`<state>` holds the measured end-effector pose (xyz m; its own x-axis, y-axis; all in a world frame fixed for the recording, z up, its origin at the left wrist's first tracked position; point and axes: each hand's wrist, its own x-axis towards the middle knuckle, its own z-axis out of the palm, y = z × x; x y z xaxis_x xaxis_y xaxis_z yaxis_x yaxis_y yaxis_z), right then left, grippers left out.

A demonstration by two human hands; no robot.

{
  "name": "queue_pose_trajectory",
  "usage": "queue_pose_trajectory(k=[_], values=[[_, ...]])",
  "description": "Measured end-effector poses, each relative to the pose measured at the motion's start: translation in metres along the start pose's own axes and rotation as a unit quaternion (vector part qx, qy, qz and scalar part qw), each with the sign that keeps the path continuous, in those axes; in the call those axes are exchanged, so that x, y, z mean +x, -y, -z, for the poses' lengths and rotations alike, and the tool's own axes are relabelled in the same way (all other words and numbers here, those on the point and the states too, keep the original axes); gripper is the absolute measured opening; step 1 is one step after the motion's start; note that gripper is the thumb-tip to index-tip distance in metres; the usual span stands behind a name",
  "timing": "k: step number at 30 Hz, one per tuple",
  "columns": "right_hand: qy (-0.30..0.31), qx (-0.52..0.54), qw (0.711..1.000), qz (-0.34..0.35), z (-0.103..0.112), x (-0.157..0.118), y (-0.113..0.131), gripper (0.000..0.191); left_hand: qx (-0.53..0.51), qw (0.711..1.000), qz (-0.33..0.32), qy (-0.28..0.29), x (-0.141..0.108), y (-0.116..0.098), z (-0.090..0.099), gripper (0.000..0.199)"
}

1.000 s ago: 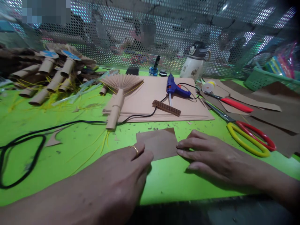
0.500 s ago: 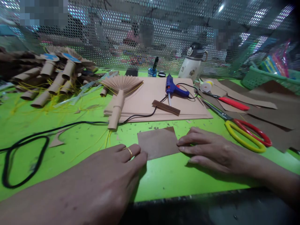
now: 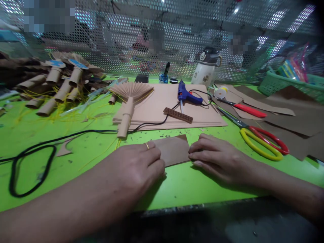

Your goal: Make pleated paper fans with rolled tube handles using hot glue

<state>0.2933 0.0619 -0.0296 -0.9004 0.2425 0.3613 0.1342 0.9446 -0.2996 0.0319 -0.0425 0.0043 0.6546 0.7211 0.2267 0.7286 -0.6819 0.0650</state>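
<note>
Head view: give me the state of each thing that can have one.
Brown paper: unrolled, between left hand and right hand
Paper fan: spread open
Pleated strip: folded
Glue gun: on its side, glue stick protruding
Flask: upright, lid on
Scissors: lying down, openness unclear
Black cord: looped

The left hand point(image 3: 138, 165) hides the left end of the brown paper point(image 3: 174, 150). Whether the right hand point(image 3: 219, 158) pinches or presses the other end cannot be told. The left forearm point(image 3: 63, 206) is cut off at the left edge, the right forearm point(image 3: 286, 184) at the right. The green basket point(image 3: 279, 85) runs out at right, and shapes behind the mesh screen point(image 3: 116, 50) are too blurred to name
</note>
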Motion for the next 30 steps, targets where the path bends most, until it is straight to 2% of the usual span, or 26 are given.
queue_pose_trajectory(k=[1,7,11,14,19,22,25,28,30], values=[[0.003,-0.001,1.0,-0.002,0.0,0.001,0.001,0.014,0.014,1.0,-0.008,0.007,0.004,0.001,-0.002,0.025],[0.045,-0.052,0.998,-0.001,0.005,0.014,0.009,0.019,0.117,0.991,-0.064,-0.033,0.01,0.002,-0.02,0.022],[0.049,-0.06,0.997,-0.003,0.009,0.022,0.01,0.02,0.092,0.993,-0.023,-0.07,0.009,0.005,-0.025,0.023],[0.024,-0.023,0.999,-0.002,0.017,0.026,0.011,0.022,0.034,0.996,0.035,-0.074,0.012,0.008,-0.017,0.022],[0.004,0.098,0.994,-0.038,0.041,0.036,0.014,0.016,-0.108,0.991,0.068,-0.044,0.023,0.013,0.014,0.021],[0.034,0.238,0.965,-0.102,0.047,0.043,0.006,0.016,-0.174,0.978,0.117,0.021,0.029,0.019,0.03,0.022],[0.077,0.356,0.912,-0.19,0.044,0.048,-0.008,0.018,-0.22,0.958,0.162,0.09,0.035,0.027,0.036,0.026],[0.113,0.422,0.865,-0.246,0.038,0.05,-0.019,0.021,-0.268,0.937,0.183,0.132,0.04,0.035,0.035,0.022],[0.128,0.439,0.851,-0.259,0.035,0.051,-0.022,0.022,-0.318,0.915,0.183,0.167,0.042,0.038,0.031,0.02]])
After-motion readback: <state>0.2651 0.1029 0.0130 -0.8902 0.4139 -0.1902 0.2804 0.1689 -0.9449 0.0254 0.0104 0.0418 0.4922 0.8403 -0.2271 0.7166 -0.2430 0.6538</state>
